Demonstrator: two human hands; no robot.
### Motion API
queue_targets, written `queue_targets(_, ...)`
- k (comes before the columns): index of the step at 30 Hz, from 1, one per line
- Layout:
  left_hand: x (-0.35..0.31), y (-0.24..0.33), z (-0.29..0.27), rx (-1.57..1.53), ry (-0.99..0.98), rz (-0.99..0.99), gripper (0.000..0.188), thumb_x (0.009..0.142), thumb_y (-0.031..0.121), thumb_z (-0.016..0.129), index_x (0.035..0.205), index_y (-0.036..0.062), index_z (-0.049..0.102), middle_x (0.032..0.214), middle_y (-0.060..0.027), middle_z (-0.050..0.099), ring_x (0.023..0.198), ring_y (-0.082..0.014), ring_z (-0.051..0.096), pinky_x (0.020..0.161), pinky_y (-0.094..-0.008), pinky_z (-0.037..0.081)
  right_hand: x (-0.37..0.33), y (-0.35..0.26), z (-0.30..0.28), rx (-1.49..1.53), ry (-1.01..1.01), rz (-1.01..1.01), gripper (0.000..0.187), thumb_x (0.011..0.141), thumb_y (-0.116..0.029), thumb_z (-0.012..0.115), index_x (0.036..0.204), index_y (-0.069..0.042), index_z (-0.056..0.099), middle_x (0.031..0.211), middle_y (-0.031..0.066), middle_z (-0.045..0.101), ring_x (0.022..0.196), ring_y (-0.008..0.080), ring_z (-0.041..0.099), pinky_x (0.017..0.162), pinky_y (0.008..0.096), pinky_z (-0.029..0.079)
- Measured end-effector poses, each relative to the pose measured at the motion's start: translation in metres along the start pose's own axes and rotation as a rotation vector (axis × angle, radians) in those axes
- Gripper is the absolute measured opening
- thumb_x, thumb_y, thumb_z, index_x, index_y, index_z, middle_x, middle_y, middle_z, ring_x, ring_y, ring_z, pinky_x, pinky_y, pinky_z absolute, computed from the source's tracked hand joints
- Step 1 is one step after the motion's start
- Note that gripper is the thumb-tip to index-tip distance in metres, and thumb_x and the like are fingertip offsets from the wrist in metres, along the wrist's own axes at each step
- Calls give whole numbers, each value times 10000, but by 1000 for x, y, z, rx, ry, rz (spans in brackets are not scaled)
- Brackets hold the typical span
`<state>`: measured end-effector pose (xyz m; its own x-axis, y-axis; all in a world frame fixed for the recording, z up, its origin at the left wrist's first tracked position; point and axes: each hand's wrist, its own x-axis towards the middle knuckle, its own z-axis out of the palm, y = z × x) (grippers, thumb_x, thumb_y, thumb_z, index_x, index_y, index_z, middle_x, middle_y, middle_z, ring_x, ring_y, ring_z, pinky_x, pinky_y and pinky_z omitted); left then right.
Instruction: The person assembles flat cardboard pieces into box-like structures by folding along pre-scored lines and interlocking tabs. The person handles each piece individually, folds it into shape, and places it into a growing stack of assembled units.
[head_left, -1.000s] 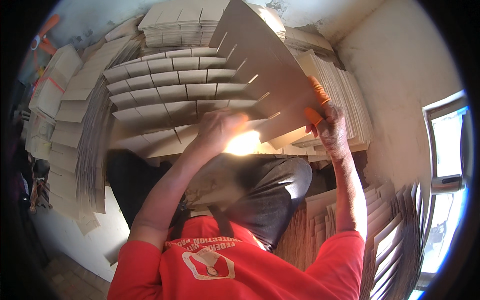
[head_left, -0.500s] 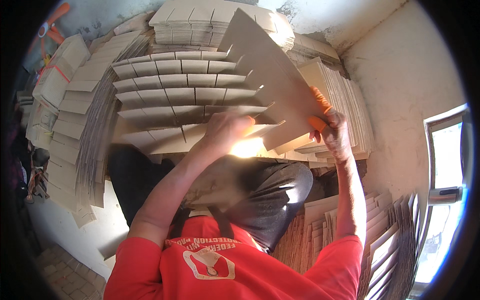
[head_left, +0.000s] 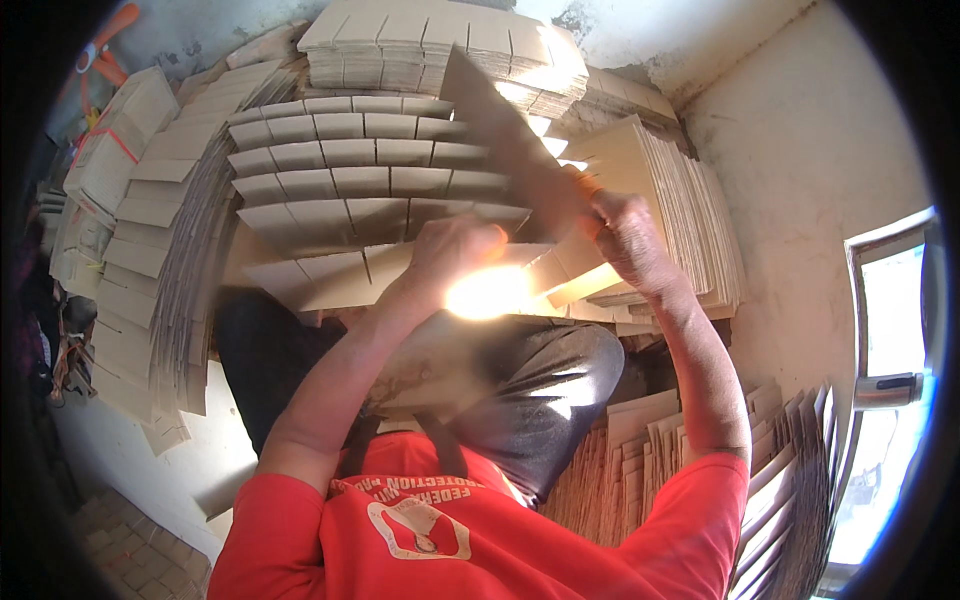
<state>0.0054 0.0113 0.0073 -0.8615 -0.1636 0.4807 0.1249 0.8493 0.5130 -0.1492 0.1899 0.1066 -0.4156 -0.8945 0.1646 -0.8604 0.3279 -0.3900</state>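
In front of me stand several upright rows of slotted cardboard strips (head_left: 362,182), one behind another. My left hand (head_left: 455,255) is closed at the nearest strips, toward their right ends; its fingertips are partly hidden and it seems to pinch a strip. An orange finger cover shows on it. My right hand (head_left: 628,238), also with orange finger covers, grips a plain cardboard sheet (head_left: 505,135) by its lower right end. That sheet is tilted and slants across the right ends of the rows, blurred by motion. Bright sunlight washes out the spot beside my left hand.
A stack of cardboard sheets (head_left: 690,215) leans at the right, by the wall. Slotted cardboard piles stand at the back (head_left: 440,45) and along the left (head_left: 165,230). More cardboard pieces (head_left: 770,480) lie at the lower right, near a window (head_left: 890,370). An orange fan (head_left: 100,50) is far left.
My right hand has moved left and slightly up, turning the cardboard sheet more edge-on and across the right ends of the rows. My left hand has barely shifted.
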Motion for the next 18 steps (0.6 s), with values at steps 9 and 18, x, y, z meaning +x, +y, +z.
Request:
queue_targets(9,-1,-8,5,-61,35,65,97,800,67,653,874,82,715,739,-91,665,699,-279,632,613,-402,504,0,9,49,-386,-236,-109,300,852,-16,584,1129,-56,694,885,185,678,806,328,673,724,401,524)
queue_targets(18,-16,5,-17,81,169,224,335,755,78,747,1080,31,678,1044,-103,697,990,-282,621,839,-387,499,-48,120,15,-765,421,366,486,870,-126,684,1322,-21,539,1235,143,610,1079,341,600,868,411,522)
